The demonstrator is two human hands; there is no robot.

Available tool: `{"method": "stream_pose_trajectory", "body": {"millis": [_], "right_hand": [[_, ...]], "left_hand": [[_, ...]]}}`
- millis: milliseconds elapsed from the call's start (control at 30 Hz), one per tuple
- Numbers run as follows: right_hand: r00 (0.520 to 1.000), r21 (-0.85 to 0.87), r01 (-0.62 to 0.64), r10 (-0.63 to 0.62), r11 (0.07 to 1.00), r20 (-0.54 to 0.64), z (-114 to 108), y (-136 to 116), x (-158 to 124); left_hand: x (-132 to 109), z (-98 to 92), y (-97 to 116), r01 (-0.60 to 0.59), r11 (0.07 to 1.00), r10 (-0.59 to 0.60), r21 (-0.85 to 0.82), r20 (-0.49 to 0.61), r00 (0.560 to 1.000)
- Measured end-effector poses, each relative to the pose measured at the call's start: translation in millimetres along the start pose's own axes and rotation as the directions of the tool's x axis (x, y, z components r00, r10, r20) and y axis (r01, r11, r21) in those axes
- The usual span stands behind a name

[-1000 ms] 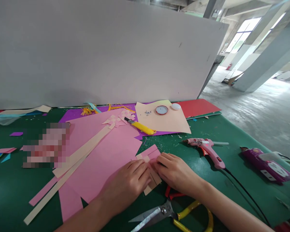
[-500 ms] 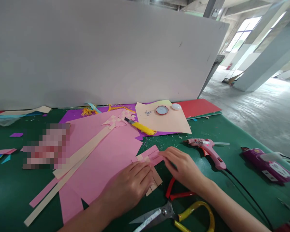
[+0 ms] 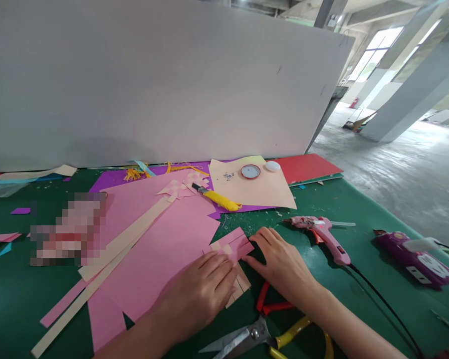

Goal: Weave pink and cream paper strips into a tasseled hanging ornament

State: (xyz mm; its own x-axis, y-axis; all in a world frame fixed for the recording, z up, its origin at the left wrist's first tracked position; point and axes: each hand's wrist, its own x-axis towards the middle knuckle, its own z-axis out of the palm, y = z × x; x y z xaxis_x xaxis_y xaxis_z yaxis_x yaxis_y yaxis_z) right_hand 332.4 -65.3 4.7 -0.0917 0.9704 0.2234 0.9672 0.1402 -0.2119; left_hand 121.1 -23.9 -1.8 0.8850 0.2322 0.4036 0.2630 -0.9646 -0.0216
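Observation:
A small woven piece of pink and beige paper strips (image 3: 233,249) lies on the green table mat (image 3: 322,199). My left hand (image 3: 194,294) lies flat on the piece's lower left part, fingers stretched out and pressing it down. My right hand (image 3: 282,267) is at the piece's right edge, fingertips pinching the ends of the pink strips. A large pink paper sheet (image 3: 153,249) with long beige strips (image 3: 123,242) on it lies just left of the woven piece.
Scissors with yellow handles (image 3: 258,339) and a red tool (image 3: 264,301) lie near my wrists. A pink glue gun (image 3: 322,232) and a purple power strip (image 3: 415,257) are at the right. A yellow utility knife (image 3: 219,198), beige sheet (image 3: 254,189), tealight (image 3: 250,171) and grey board (image 3: 153,80) stand behind.
My right hand has slid from on top of the woven piece to its right edge and now grips the pink strip ends. My left hand has stayed pressing down.

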Motion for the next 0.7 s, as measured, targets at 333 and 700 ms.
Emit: {"method": "stream_pose_trajectory", "body": {"millis": [333, 700], "right_hand": [[0.995, 0.112, -0.078, 0.07, 0.991, 0.076, 1, -2, 3], [0.991, 0.174, -0.128, 0.118, 0.976, 0.064, 5, -2, 4]], "left_hand": [[4, 0.5, -11, 0.317, 0.948, -0.317, 0.016, -0.024, 0.948], [17, -8.3, -13, 0.638, 0.656, -0.606, -0.403, 0.222, 0.764]]}}
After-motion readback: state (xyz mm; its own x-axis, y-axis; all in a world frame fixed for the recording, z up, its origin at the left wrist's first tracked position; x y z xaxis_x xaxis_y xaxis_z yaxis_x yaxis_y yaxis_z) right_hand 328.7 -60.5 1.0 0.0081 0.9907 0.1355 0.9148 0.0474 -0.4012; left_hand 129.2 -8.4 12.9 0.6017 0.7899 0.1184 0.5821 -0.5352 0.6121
